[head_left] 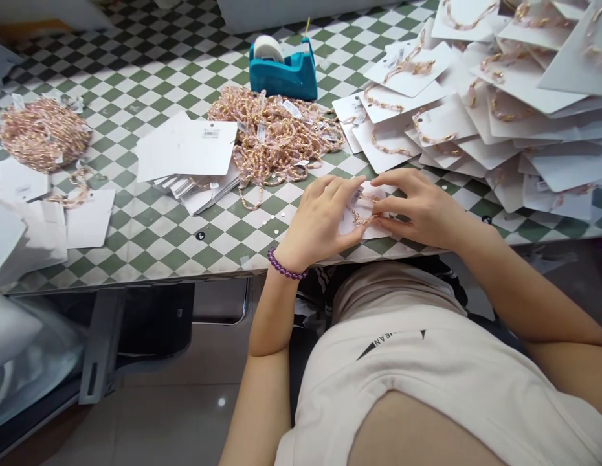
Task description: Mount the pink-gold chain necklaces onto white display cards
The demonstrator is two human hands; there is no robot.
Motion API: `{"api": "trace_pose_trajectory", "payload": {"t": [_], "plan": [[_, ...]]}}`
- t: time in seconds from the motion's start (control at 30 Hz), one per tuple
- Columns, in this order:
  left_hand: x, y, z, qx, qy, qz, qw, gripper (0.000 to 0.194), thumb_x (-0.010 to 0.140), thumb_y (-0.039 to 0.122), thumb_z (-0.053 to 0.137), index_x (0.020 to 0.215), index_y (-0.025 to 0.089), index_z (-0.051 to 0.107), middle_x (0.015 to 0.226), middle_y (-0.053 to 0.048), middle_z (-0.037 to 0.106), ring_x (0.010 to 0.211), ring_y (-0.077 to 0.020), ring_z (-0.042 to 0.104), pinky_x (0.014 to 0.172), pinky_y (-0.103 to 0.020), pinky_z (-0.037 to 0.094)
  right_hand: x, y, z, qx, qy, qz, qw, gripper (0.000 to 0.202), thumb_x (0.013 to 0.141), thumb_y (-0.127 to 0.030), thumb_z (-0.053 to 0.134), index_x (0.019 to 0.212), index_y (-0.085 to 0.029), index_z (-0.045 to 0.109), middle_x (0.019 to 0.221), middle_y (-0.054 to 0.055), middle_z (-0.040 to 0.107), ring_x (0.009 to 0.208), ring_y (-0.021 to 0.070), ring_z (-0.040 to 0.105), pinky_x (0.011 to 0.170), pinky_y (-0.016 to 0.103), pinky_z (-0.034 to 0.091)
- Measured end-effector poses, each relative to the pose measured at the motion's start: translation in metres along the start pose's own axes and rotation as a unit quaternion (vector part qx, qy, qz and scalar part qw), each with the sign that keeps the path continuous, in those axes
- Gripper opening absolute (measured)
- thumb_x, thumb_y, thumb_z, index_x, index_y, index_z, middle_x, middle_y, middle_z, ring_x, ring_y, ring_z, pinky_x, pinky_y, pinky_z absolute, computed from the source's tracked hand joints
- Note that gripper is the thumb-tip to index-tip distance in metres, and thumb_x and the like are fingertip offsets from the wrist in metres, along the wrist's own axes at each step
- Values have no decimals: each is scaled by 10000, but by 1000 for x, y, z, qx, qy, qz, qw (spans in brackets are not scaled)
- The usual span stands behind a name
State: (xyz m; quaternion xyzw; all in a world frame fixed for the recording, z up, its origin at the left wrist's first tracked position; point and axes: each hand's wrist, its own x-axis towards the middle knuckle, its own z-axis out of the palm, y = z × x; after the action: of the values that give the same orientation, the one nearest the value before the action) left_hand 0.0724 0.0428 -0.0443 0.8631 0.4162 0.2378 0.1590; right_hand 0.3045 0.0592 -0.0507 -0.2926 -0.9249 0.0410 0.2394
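Note:
A white card (348,223) lies at the table's front edge between my hands, with a pink and gold beaded strand (363,217) on it. My left hand (325,217), with a purple bead bracelet at the wrist, rests over the card's left side and presses it, fingers bent. From the right, my right hand (412,210) has its thumb and fingertips on the strand near the card's right side. The fingertips partly cover the card and beads.
A tangled heap of beaded strands (281,133) lies behind my left hand, near a teal tape dispenser (284,74). Stacked blank cards (187,149) sit left of it. Cards with strands (480,123) pile up at the right. Another strand heap (43,133) is far left.

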Motion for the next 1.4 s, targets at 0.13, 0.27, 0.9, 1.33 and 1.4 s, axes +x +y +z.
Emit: {"api": "trace_pose_trajectory", "payload": {"t": [0.13,0.27,0.9,1.33,1.4], "plan": [[1,1,1,7,4,4,1000,452,845,295,633,1269,208,503,1226,-108,596,1211,-286,494,1075,-443,389,0,-1,3,-7,6,-3,1000,127,921,-299,600,942,-211,689,1210,104,612,1116,249,585,934,424,521],[0,-1,3,-2,12,2,1000,288,832,303,651,1067,189,527,1159,-116,607,1163,-274,521,1041,-421,414,3,-3,4,4,3,2,1000,120,924,-262,580,938,-222,692,1158,82,646,1068,226,597,923,389,520],[-1,-1,3,-36,19,0,999,177,852,272,649,873,215,482,1113,-89,642,1083,-231,572,987,-397,453,2,-2,7,14,26,12,999,100,890,-307,648,845,-227,688,996,32,720,1016,212,619,920,389,513],[-2,1,1,-47,22,-7,999,193,858,280,647,885,216,467,1092,-89,661,1064,-228,592,970,-390,463,2,-3,5,13,39,9,999,110,913,-312,633,898,-246,719,914,17,742,902,187,654,862,370,543],[-2,1,1,-42,19,-4,999,168,865,273,635,872,217,477,1098,-87,663,1088,-231,591,996,-394,452,2,-3,5,8,39,9,999,109,909,-305,632,868,-249,717,910,12,738,887,183,651,872,376,540]]}}
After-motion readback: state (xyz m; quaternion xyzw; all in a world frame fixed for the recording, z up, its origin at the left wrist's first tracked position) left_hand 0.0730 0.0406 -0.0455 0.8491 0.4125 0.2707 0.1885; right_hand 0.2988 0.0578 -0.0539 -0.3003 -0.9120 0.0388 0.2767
